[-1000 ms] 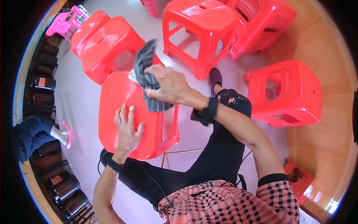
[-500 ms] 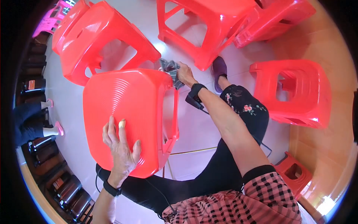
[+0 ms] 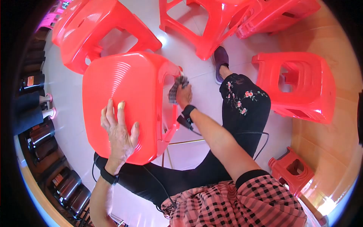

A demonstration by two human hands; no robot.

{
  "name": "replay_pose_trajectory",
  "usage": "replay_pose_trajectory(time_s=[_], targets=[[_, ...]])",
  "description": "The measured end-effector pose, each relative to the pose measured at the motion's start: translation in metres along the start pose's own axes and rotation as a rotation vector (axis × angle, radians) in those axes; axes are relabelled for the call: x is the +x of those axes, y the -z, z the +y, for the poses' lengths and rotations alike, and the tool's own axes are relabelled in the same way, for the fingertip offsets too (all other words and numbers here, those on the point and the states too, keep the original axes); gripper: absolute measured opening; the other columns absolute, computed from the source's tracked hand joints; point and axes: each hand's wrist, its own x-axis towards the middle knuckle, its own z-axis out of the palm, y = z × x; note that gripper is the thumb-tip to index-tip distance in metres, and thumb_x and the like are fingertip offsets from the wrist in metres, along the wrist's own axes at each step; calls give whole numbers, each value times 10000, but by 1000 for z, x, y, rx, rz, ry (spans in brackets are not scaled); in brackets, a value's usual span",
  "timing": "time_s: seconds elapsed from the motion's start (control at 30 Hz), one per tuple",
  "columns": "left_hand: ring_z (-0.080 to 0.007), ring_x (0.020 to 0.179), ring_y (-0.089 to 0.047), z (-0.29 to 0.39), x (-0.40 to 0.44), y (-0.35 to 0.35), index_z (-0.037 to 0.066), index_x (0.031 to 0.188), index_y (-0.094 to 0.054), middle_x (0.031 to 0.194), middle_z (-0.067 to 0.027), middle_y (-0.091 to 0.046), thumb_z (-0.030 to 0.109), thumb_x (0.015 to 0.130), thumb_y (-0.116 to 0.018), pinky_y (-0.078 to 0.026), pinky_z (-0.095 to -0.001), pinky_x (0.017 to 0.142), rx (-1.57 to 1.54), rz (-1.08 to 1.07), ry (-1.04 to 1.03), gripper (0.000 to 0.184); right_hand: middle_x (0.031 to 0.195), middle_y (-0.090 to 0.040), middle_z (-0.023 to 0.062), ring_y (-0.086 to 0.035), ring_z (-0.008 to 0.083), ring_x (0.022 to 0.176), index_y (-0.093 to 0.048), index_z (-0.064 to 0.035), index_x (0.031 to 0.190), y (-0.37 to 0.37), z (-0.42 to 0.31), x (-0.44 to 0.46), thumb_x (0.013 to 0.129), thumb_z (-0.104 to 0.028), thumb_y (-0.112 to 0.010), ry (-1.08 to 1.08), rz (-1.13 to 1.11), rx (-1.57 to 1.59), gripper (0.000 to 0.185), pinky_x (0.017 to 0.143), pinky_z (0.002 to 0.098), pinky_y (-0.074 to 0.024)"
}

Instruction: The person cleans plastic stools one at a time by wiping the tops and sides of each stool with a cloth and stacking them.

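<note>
A red plastic stool (image 3: 140, 79) stands in front of me, its seat marked with fine curved ridges. Flat on the near part of that seat lies my left hand (image 3: 120, 132), fingers spread, with a yellowish covering on one fingertip. My right hand (image 3: 184, 95) is closed round a crumpled grey striped cloth (image 3: 177, 86) at the right side of the stool, beside its far right leg. Part of the cloth is hidden by the hand.
More red stools (image 3: 94, 30) stand at the far left, at the top and on the right (image 3: 298, 87). A small red stool (image 3: 291, 170) is at lower right. Dark glossy objects (image 3: 68, 185) line the left edge, near another person's feet (image 3: 49, 106).
My right hand first swept from above the seat to its far right corner, then came lower along the stool's right side with the cloth. My left hand remains on the seat while the view shifts.
</note>
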Motion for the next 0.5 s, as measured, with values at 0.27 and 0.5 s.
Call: replay_pose_trajectory(time_s=[0.27, 0.5], targets=[[-407, 1342, -171, 0, 1, -2, 46, 1355, -382, 1476, -197, -205, 212, 810, -585, -189, -513, 1096, -46, 1, 38, 605, 949, -638, 261, -624, 403, 919, -579, 20, 947, -6, 119, -38, 915, -327, -437, 192, -465, -414, 376, 773, 482, -498], [-449, 1294, -210, 0, 1, 0, 21, 1326, -399, 1450, -249, -217, 257, 782, -616, -181, -565, 1056, -28, -1, 10, 631, 866, -665, 206, -657, 350, 836, -657, -32, 871, -79, 263, 31, 820, -214, -530, 1135, -766, -979, 228, 699, 446, -529]])
